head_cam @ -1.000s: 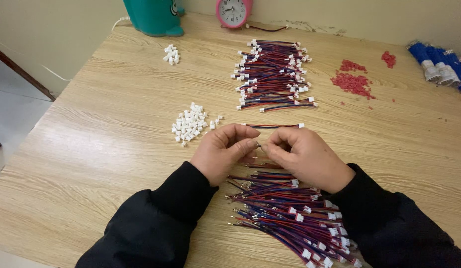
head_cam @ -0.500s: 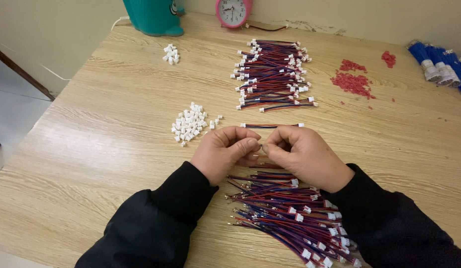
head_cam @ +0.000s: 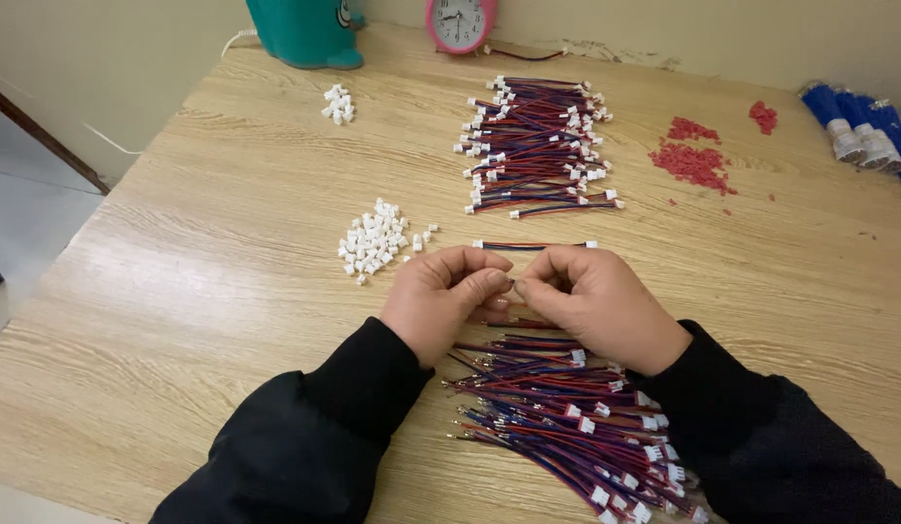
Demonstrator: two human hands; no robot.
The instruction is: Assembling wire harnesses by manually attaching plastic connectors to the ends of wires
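- The wooden table (head_cam: 179,320) has wide bare room at its left edge.
- Small white connector housings (head_cam: 375,240) lie just left of the hands.
- Left hand (head_cam: 443,301) and right hand (head_cam: 598,303) meet, fingertips pinched narrow on a thin wire; the wire is mostly hidden.
- A bundle of red-blue wires (head_cam: 567,417) lies below the wrists.

Matt wood-grain table (head_cam: 208,252), white plastic connectors (head_cam: 375,240), plastic-sheathed red-and-blue wires (head_cam: 538,146), black cloth sleeves (head_cam: 305,437).

Both bare hands emerge from long, loose black sleeves (head_cam: 315,437).
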